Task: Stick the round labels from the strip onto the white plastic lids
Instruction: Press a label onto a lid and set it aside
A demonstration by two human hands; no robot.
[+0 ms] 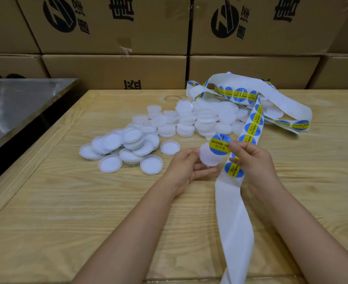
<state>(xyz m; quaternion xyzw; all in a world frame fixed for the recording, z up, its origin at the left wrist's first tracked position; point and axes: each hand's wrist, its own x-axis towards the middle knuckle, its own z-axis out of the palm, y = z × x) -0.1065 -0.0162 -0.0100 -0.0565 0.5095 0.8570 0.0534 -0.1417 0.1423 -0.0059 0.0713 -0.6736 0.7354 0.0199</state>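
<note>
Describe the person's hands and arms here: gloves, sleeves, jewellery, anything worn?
Nothing worn that shows. The left hand and right hand are bare: no gloves, rings or finger cots visible. No watch or band at either wrist. The left forearm and right forearm are uncovered down to the bottom edge of the head view, with no sleeve in frame.

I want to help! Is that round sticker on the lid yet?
Not stuck down yet. The right hand pinches the label by its edge, mostly past the rim of the lid the left hand holds.
</note>
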